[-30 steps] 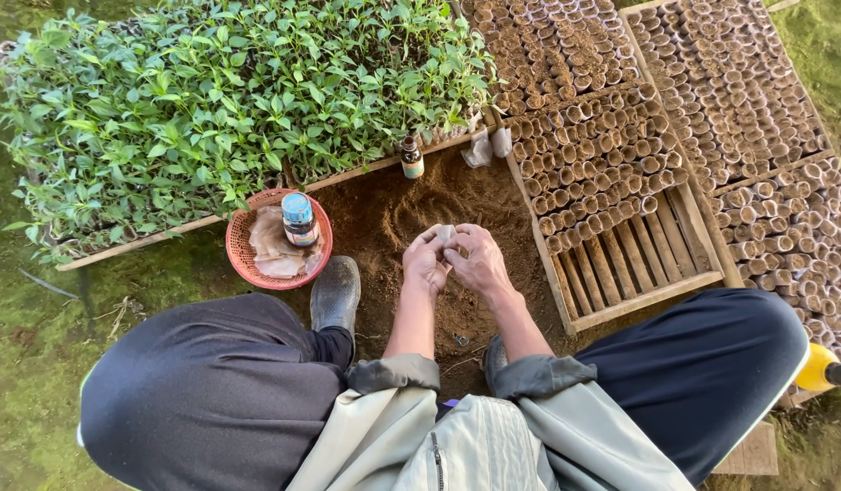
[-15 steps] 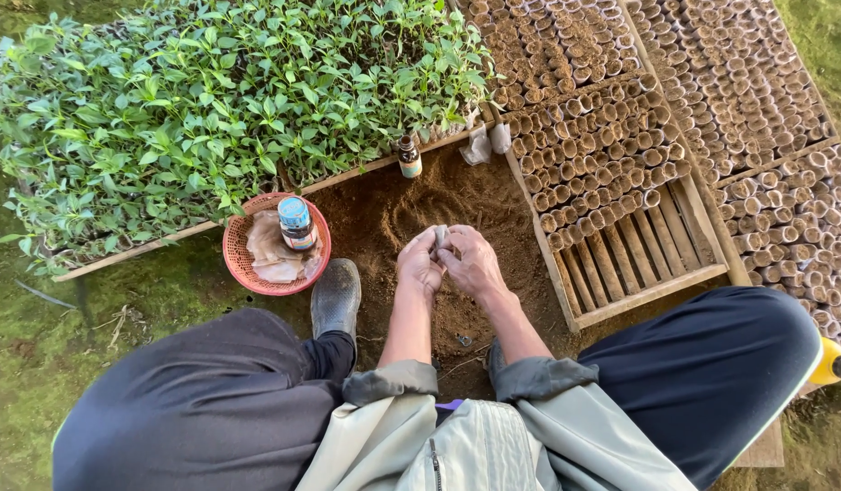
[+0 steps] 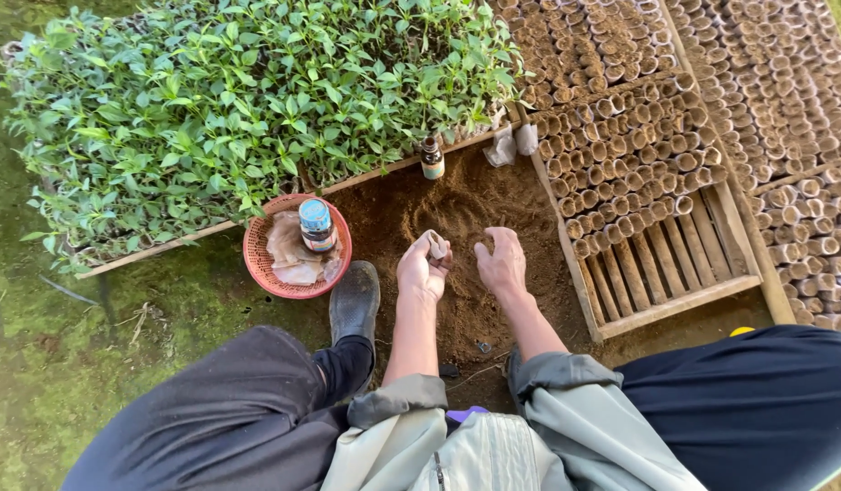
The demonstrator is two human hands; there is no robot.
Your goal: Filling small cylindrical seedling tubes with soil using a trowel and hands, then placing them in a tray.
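My left hand (image 3: 422, 269) is closed around a small pale paper tube pot (image 3: 436, 247), held just above a heap of loose brown soil (image 3: 457, 218). My right hand (image 3: 502, 264) hovers a little to the right of it, fingers loosely curled and soiled, with nothing visible in it. Both hands are over the soil heap, between my knees. A wooden slatted tray (image 3: 657, 264) to the right holds many rows of rolled paper pots (image 3: 620, 164), with bare slats at its near end.
A crate of green seedlings (image 3: 239, 118) fills the far left. A red basket (image 3: 264, 273) holds a small jar (image 3: 316, 223) and pale cloth. A small brown bottle (image 3: 431, 159) stands by the crate. My dark boot (image 3: 353, 305) rests beside the basket. More pot trays (image 3: 784, 100) lie far right.
My hands were pressed together around the small pot; now they have come apart, the left keeping the pot and the right drawn off to the right.
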